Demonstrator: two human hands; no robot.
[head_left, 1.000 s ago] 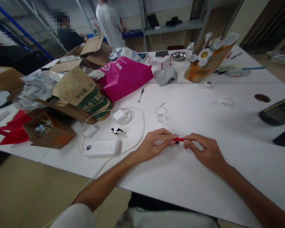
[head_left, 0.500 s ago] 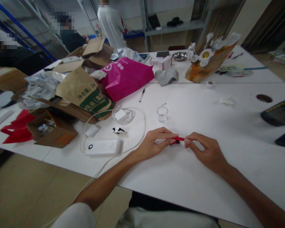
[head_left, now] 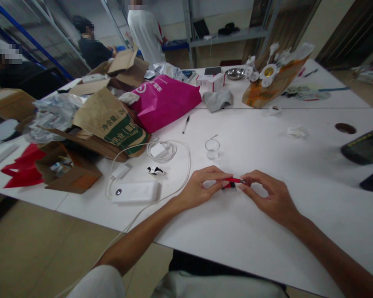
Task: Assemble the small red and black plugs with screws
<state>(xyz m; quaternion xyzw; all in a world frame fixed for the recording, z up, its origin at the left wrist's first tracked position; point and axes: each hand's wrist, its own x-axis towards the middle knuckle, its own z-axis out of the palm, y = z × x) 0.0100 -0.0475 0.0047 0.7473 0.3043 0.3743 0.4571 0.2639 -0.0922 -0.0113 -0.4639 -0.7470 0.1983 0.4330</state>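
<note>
A slim red pen-like thing (head_left: 235,180) with a dark, narrow tip lies level between my two hands, just above the table. My left hand (head_left: 202,186) is closed in a pinch on its left end. At the tip, my right hand (head_left: 265,194) has its thumb and fingertips closed around it. Just below, a small black and red piece (head_left: 229,185) shows in part; whether it belongs to the red thing I cannot tell. Beyond the hands stands a small clear cup (head_left: 212,150) with a thin stick across its rim.
Left on the white table (head_left: 267,244) are a white power bank (head_left: 135,192), coiled white cable (head_left: 174,151), a black and white clip-like object (head_left: 156,170) and a cardboard box (head_left: 70,176). Farther back are a pen (head_left: 186,124), a magenta bag (head_left: 168,101) and several people.
The right thumb has shifted a little, and the dark tip of the red thing now shows at the right fingertips. The left hand stays in place.
</note>
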